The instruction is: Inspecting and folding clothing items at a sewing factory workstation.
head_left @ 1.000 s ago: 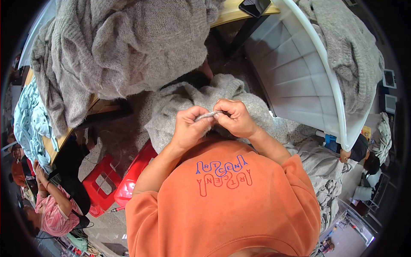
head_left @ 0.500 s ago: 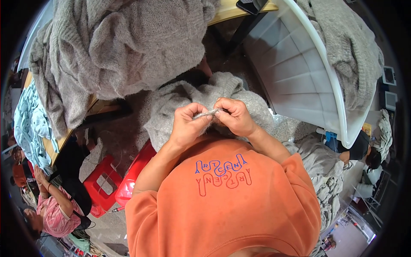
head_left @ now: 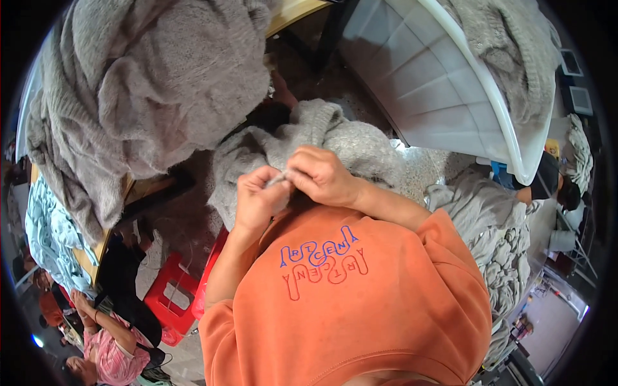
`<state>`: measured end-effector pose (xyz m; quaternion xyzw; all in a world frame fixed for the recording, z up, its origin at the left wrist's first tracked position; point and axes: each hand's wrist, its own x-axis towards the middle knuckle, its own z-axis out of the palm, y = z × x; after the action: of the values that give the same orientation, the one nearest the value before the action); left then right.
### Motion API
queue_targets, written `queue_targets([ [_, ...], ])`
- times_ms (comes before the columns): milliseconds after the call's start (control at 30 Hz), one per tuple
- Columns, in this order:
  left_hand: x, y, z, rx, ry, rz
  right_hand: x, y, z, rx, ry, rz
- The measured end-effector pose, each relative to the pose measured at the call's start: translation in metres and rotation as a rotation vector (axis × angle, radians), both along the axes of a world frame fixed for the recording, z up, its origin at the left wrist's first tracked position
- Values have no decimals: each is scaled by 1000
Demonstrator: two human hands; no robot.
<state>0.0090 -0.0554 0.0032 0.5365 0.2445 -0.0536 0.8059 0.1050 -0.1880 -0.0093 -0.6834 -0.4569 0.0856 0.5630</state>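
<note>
Left hand (head_left: 259, 198) and right hand (head_left: 322, 176) have shifted leftward before the orange shirt (head_left: 360, 309), fingers pinching grey knit (head_left: 277, 179), probably for tension.

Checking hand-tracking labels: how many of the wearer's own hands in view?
2: left hand and, just to its right, right hand, both pinching grey knit fabric. Some fingertips are hidden.

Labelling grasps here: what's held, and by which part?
Left hand and right hand pinch a narrow grey woolly strip; whether at its ends, I can't tell.
</note>
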Motion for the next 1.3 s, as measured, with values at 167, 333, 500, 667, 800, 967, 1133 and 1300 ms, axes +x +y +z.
queue_targets([
  [167, 5, 12, 5, 45, -142, 179, 25, -46, -5, -105, -314, -254],
  [333, 15, 12, 6, 192, -299, 177, 6, -52, -28, -350, -437, -252],
  [500, 13, 15, 10, -98, -279, 272, 21, -55, -46, -266, -513, -293],
  [667, 10, 21, 15, -98, -282, 318, 28, -75, -30, -257, -354, -297],
  [800, 14, 20, 10, -66, -228, 267, 25, -66, 7, -193, -321, -179],
  [967, 20, 11, 16, -81, -200, 183, 11, -55, 26, -136, -199, 182],
  [1133, 17, -1, 18, -102, -153, -12, 12, -39, 45, -6, -499, 202],
  [1300, 19, -9, 12, -9, -250, 3, 11, -25, 38, -11, -664, 11],
])
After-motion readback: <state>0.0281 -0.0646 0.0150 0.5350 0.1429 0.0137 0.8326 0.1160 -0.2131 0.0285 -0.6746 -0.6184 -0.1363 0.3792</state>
